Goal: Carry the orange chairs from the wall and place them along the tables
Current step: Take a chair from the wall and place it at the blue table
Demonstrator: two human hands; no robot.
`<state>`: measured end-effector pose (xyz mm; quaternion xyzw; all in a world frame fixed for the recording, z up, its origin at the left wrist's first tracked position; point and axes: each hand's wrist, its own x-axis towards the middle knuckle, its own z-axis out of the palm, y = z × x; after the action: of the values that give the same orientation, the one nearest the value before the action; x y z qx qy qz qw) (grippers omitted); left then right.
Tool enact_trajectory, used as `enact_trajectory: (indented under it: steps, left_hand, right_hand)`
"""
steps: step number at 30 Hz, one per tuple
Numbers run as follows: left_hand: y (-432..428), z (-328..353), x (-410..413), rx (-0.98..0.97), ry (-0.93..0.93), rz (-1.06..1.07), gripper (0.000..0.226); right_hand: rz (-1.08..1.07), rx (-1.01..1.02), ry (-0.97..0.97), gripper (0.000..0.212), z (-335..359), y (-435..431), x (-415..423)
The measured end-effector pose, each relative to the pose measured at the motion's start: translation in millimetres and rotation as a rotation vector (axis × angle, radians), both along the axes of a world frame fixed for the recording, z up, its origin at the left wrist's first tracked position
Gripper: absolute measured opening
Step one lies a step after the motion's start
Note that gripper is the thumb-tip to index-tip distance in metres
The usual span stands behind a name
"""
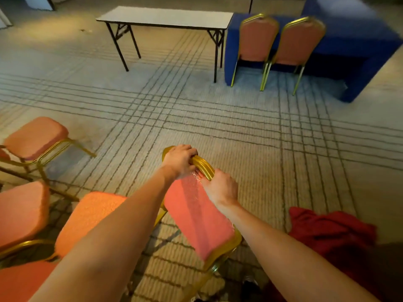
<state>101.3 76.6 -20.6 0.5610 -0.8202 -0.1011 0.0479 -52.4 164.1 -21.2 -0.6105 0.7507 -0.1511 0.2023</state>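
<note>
An orange chair with a gold frame tilts in front of me, its backrest facing up. My left hand grips the top rail of the backrest on the left. My right hand grips the same rail on the right side. Two more orange chairs stand upright against the blue-draped table at the far right. A bare folding table with black legs stands at the far middle.
Several orange chairs crowd the left side near me. A red cloth lies on the carpet at the lower right. Patterned carpet stretches between me and the tables.
</note>
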Motion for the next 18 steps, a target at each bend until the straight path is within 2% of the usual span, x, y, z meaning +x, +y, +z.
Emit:
enact_trajectory:
  steps: [4, 8, 14, 18]
  left_hand:
    - [-11, -3, 38, 0.009, 0.012, 0.105, 0.033]
    - [-9, -6, 83, 0.022, -0.068, 0.230, 0.036]
    - [-3, -16, 108, 0.041, -0.105, 0.326, 0.044]
    - [1, -21, 92, 0.039, 0.010, 0.364, 0.039]
  right_hand:
    - [0.089, -0.021, 0.043, 0.039, 13, -19, 34]
    - [0.258, -0.030, 0.109, 0.030, 23, -41, 63]
    - [0.480, -0.164, 0.352, 0.035, 23, -74, 69]
    - [0.403, -0.210, 0.435, 0.047, 12, -85, 55]
